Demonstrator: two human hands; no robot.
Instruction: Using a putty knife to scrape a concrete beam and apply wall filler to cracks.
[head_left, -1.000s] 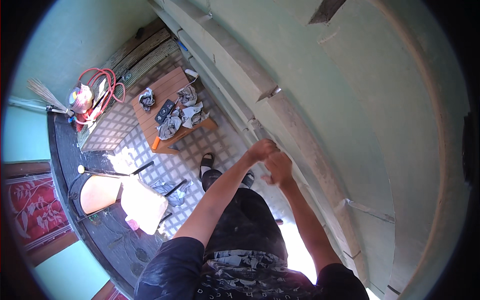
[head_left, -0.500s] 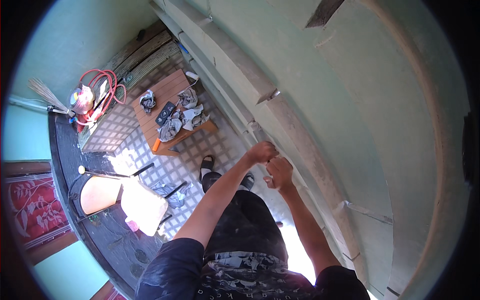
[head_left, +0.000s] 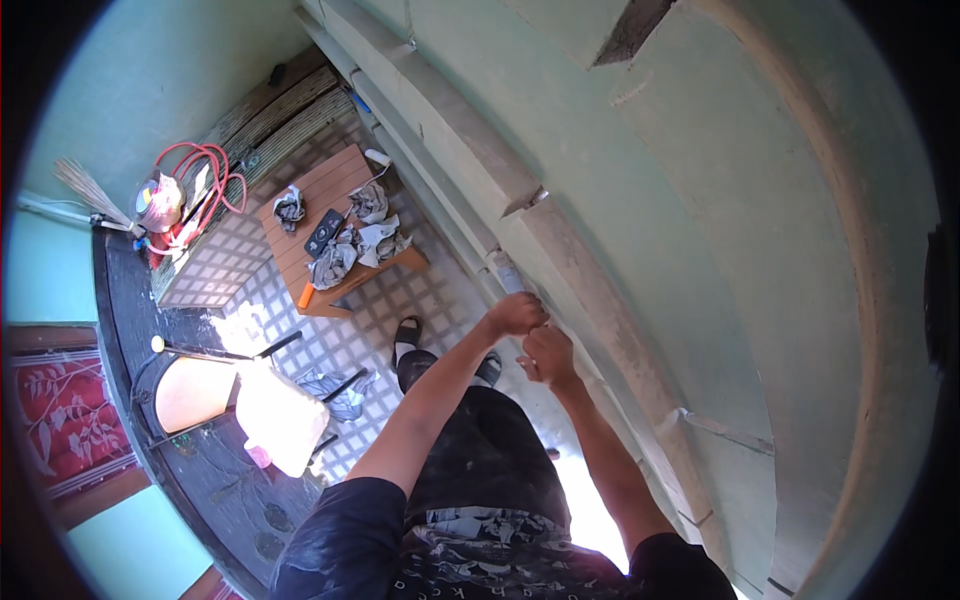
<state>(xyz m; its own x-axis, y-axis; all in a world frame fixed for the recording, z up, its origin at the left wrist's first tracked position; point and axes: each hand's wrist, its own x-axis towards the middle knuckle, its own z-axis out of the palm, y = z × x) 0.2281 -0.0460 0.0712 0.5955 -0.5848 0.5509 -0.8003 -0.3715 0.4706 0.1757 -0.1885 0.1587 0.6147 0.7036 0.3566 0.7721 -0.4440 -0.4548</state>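
We see the person's left hand (head_left: 517, 313) and right hand (head_left: 549, 355) close together in front of the green wall (head_left: 710, 260), the left one slightly farther off and the right one just nearer. We cannot tell whether the two touch. The fingers of both hands are curled inward; what they pinch, if anything, is hidden from us. The thing nearest them is the pale lower ledge (head_left: 508, 273), which runs along the foot of the wall and shows just beyond the left hand. Farther to the right we make out a thicker upper ledge (head_left: 590, 290).

Both forearms reach out from dark short sleeves, and below them we see dark trousers (head_left: 485, 450) and a sandal (head_left: 407, 333) on the tiled floor (head_left: 385, 285).

On the far left stands a brown slatted tabletop (head_left: 285, 250). On it we find a crumpled paper (head_left: 333, 267) at the near side, a torn white sheet (head_left: 378, 240) to its right, another wad (head_left: 288, 208) toward the left, and a dark flat box (head_left: 324, 232) between them. A white roller (head_left: 378, 157) lies at the far right corner, and an orange handle (head_left: 305, 295) shows at the near left one.

Left of the tabletop we see a looped red hose (head_left: 238, 190); nearer to us stands a chair with a pale backrest (head_left: 195, 393).
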